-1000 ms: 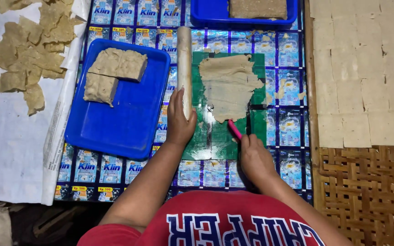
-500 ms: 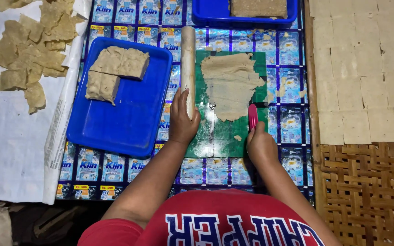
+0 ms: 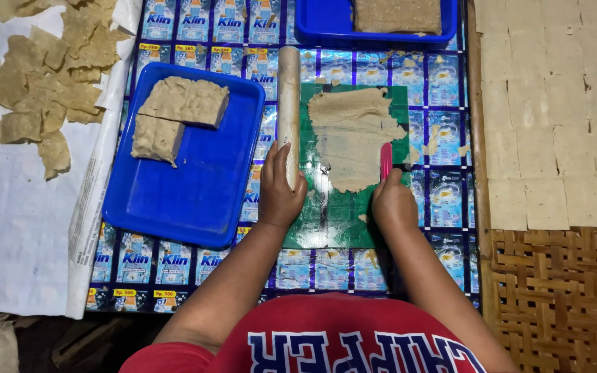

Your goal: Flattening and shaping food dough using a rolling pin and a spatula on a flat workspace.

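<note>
Head view. The lower end of a wooden rolling pin [image 3: 288, 110] is gripped by the left hand [image 3: 279, 195], at the left edge of a green mat [image 3: 326, 214]. A pink scraper [image 3: 385, 160] is gripped by the right hand [image 3: 393, 204], its blade touching the right edge of the flattened dough sheet [image 3: 351, 135]. Dough blocks [image 3: 177, 114] are seen in the blue tray [image 3: 195, 193], left of the mat.

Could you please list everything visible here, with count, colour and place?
rolling pin: one, pale, left of the green sheet
dough sheet: one, beige, flattened on the green sheet
pink tool: one, at the dough's right edge
blue tray: one, left, holding two dough blocks
second blue tray: top
dried pieces: many, tan, far left
cut squares: many, pale, right
left hand: on the rolling pin
right hand: holding the pink tool
</note>
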